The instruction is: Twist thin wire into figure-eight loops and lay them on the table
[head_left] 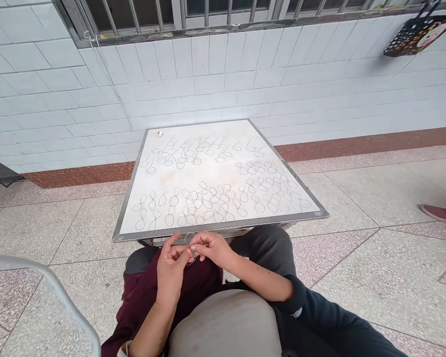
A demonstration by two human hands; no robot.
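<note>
A thin wire loop [190, 234] is held above the lap, just before the near edge of the table [208, 172]. It is pinched between thumb and fingertips by the left hand [170, 270], whose index finger is extended, and by the right hand [214, 249], whose fingers are curled close; the fingertips are almost met, and the exact crossing of the wire is hidden between them. The square table is topped by a smooth, matte white sheet, faintly stained with tan, and is bordered by a flat grey metal frame. Its near half and right side are covered with slender dark wires bent into figure-eights [208, 206], some overlapped. Across the far half, single loops with straight tails [200, 148] are scattered, and a small white-and-red object [160, 134] is set near the far left corner. The wall [215, 91] behind is faced with glossy white tiles, and the floor [357, 253] is laid in speckled stone panels, grey and pinkish. By the window's metal bars, a patterned fabric bag [418, 37] is hung.
</note>
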